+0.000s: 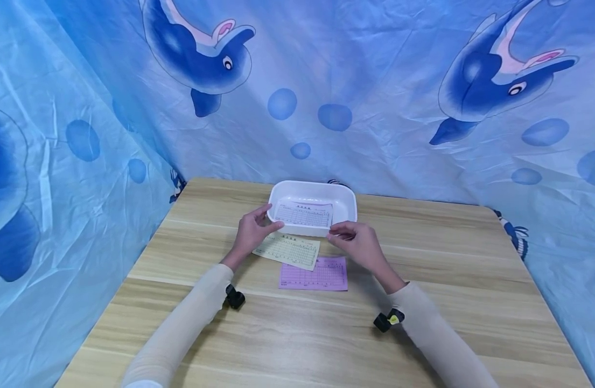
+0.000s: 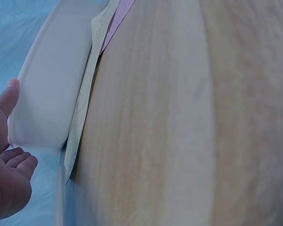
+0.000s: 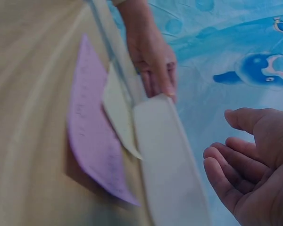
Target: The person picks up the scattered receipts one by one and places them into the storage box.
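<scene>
A white plastic tray (image 1: 345, 207) stands at the back of the table, with printed slips (image 1: 304, 214) inside, a white one on top and a pink edge behind it. My left hand (image 1: 252, 230) holds the tray's left front corner, thumb on the rim and fingers at the end wall. By the right front corner is my right hand (image 1: 357, 242); the right wrist view shows its fingers (image 3: 236, 165) loosely bent, with nothing between them and the thumb. In front of the tray, a pale yellow slip (image 1: 289, 252) partly covers a pink slip (image 1: 316, 277).
The wooden table (image 1: 297, 334) reaches back to a blue curtain (image 1: 375, 151) printed with dolphins, just behind the tray. Another stretch of curtain hangs along the left side. Each wrist carries a small black camera (image 1: 235, 297).
</scene>
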A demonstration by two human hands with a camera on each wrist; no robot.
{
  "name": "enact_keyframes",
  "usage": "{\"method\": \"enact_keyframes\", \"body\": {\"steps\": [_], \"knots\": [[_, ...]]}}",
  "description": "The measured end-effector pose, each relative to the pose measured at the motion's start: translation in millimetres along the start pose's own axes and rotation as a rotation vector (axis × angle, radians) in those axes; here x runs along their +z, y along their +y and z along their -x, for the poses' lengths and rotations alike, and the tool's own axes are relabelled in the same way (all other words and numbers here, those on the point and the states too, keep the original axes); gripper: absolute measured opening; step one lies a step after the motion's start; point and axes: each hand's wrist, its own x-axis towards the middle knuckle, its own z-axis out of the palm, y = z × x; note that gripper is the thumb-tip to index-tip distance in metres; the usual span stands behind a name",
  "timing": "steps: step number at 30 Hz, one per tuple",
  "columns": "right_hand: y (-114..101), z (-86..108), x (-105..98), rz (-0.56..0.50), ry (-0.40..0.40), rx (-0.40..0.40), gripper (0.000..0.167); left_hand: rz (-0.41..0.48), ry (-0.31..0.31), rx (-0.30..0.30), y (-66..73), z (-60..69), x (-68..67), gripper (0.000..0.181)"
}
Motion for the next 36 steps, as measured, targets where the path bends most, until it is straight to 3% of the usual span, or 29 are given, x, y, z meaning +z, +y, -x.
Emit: {"method": "enact_keyframes", "body": {"steps": [14, 36], "knots": [[25.5, 3.9, 33.6, 0.022, -0.061, 0.13, 0.03, 0.0, 0.002, -0.004, 2.4, 0.1, -0.1, 0.08], [27.1, -3.0, 50.1, 0.022, -0.098, 0.097, 0.03, 0.001, -0.003, -0.013, 2.0, 0.3, -0.3, 0.079]]}}
